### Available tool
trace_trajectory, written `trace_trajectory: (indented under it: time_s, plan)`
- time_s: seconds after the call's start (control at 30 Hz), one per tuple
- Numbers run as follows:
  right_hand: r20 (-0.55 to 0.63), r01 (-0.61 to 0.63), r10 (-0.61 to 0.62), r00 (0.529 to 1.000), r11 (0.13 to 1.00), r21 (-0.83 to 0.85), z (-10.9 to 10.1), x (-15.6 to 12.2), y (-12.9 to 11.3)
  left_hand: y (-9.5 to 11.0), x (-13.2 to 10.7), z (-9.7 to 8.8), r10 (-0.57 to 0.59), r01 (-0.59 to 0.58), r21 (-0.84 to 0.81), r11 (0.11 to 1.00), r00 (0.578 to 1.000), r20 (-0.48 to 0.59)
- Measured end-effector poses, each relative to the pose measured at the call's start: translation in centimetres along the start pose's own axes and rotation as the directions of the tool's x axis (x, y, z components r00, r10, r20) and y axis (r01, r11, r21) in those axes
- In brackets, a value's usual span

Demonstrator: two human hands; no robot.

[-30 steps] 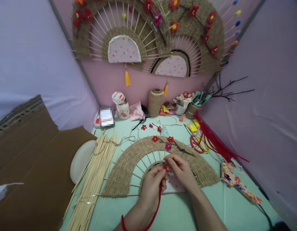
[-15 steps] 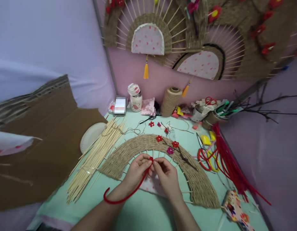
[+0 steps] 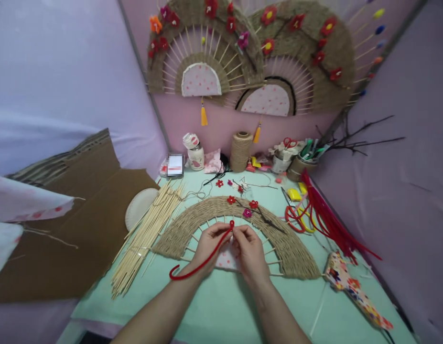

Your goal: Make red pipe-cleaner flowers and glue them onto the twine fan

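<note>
A red pipe cleaner (image 3: 201, 262) runs from a small curl at its tip, between both hands, back over my left wrist to a hooked end. My left hand (image 3: 209, 242) pinches it just below the curl. My right hand (image 3: 248, 249) pinches the curl from the other side. Both hands hover over a half-round jute-woven fan (image 3: 192, 216) with bamboo spokes, lying flat on the mint table (image 3: 221, 315). Small red and pink flowers (image 3: 247, 213) and a dark twig sit on the fan's top arc.
A bundle of bamboo skewers (image 3: 145, 236) and a paper plate (image 3: 138, 213) lie left, beside brown cardboard (image 3: 81, 229). Red pipe cleaners (image 3: 329, 220), scissors (image 3: 292, 217) and a patterned piece (image 3: 353, 290) lie right. A jute spool (image 3: 240, 151), jars and finished fans stand at the back wall.
The camera view swung left, then back and up. Both hands stayed pinched on the red pipe cleaner's tip; its loose tail now curves out to the left of my wrist.
</note>
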State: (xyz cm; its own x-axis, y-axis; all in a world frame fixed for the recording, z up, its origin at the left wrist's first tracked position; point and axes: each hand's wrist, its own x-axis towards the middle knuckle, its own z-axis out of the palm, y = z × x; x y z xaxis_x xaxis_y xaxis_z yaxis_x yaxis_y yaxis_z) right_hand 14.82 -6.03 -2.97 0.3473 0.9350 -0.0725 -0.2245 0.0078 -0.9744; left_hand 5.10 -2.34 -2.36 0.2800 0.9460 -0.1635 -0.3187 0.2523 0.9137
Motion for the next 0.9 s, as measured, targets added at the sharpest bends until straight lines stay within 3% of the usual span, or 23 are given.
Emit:
trace_trajectory:
  time_s: [0.1, 0.2, 0.47, 0.63, 0.8, 0.9]
  plan:
    - [-0.076, -0.020, 0.023, 0.997, 0.999, 0.037, 0.4, -1.0, -0.2, -0.2, -0.8, 0.7, -0.043, 0.037, -0.091, 0.995, 0.997, -0.071]
    - [-0.012, 0.005, -0.006, 1.000, 0.995, -0.097, 0.0, -1.4, -1.0, 0.2, -1.2, 0.5, -0.065, 0.057, -0.084, 0.995, 0.994, -0.086]
    - [-0.045, 0.219, -0.239, 0.970, 0.938, -0.271, -2.5, 0.9, -3.4, 2.2, 0.4, 0.1, 0.078, -0.088, 0.291, 0.953, 0.996, 0.044]
    - [-0.013, 0.251, -0.275, 0.961, 0.893, -0.374, -3.2, 1.8, -3.4, 2.1, 1.1, 0.4, 0.165, -0.242, 0.522, 0.818, 0.968, 0.191]
    - [0.161, 0.275, -0.227, 0.960, 0.862, -0.425, -3.9, 1.9, -2.7, 1.4, 0.6, -0.2, 0.184, -0.384, 0.723, 0.574, 0.921, 0.343]
    - [0.242, 0.332, -0.245, 0.939, 0.832, -0.444, -3.8, 1.7, -2.6, 0.9, 0.4, -0.4, 0.166, -0.412, 0.777, 0.476, 0.910, 0.381]
